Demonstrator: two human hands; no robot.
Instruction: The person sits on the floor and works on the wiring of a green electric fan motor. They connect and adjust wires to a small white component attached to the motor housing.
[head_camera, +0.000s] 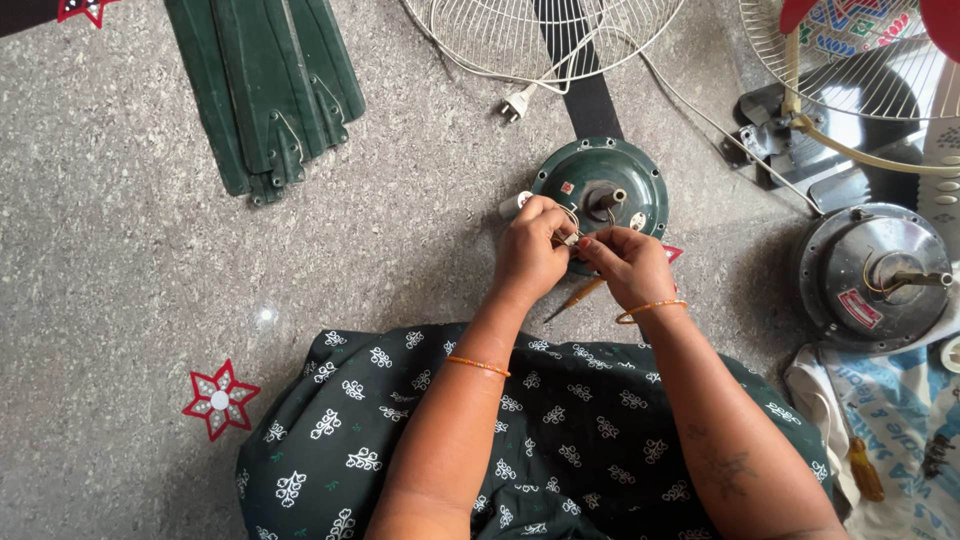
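Observation:
A round dark green ceiling-fan motor (600, 178) lies on the stone floor in front of me, its short shaft pointing up. My left hand (528, 252) and my right hand (630, 265) meet at its near edge. Both pinch thin pale wires (571, 226) that come out of the motor, fingertips touching over them. A small white cylinder (514, 204) lies by my left hand. An orange-handled screwdriver (578, 297) rests on the floor under my right hand.
Green fan blades (270, 90) are stacked at the upper left. A white wire fan guard (530, 35) and a white plug (515, 104) lie above. A second, grey motor (875, 275) and another fan guard (860, 60) are at the right, beside a printed cloth (890, 420).

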